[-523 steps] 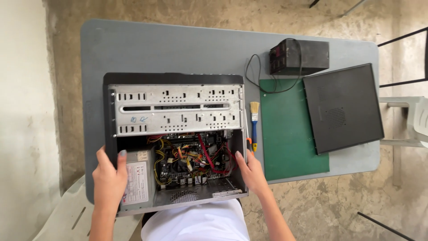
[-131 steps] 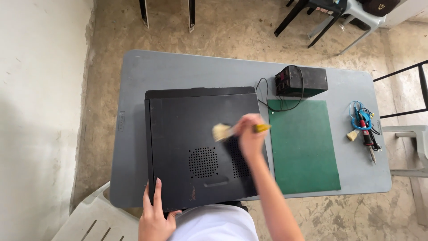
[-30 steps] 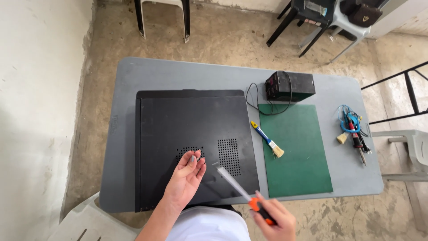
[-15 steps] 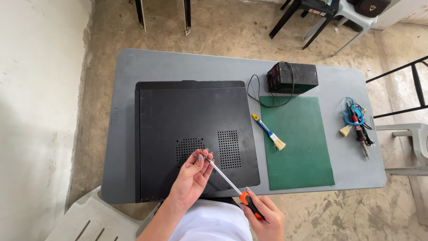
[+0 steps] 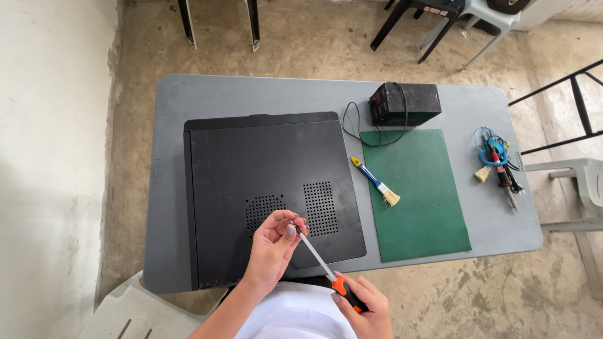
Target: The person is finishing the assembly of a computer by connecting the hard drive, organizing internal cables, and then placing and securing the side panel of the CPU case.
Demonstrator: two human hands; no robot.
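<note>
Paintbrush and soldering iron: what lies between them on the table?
Head view: the green mat spans most of it, then bare grey table; the paintbrush overlaps the mat's left edge, the soldering iron lies right.

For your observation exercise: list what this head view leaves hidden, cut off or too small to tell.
- Screwdriver tip: covered by left hand fingers.
- Anything pinched there: too small.
- Right hand: partly cut by bottom edge.
- Computer case inside: closed panel hides it.
</note>
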